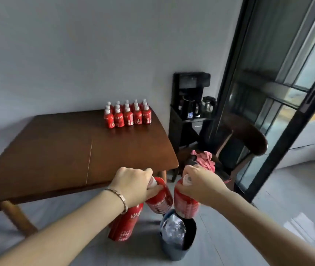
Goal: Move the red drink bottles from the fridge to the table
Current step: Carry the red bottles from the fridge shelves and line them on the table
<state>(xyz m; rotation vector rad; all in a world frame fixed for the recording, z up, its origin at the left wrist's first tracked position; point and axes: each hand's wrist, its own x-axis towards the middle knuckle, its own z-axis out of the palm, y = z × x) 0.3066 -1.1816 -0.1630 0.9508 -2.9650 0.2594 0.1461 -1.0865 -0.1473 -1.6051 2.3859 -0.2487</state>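
The left hand [133, 186] has its grip curled round the white-capped neck of a tilted red bottle [159, 197], with more red bottles [127, 225] hanging below its wrist. The right hand [198, 186] pinches the neck of another red bottle [186, 203], and all are in the air off the near corner of the wooden desk [57, 150]. A tidy block of red drink bottles [127, 116] stands upright at the desk's far right corner. A lined bin [179, 244] sits on the floor under the right hand's bottle, and a pink cloth [204, 160] lies on a chair [248, 139] beyond.
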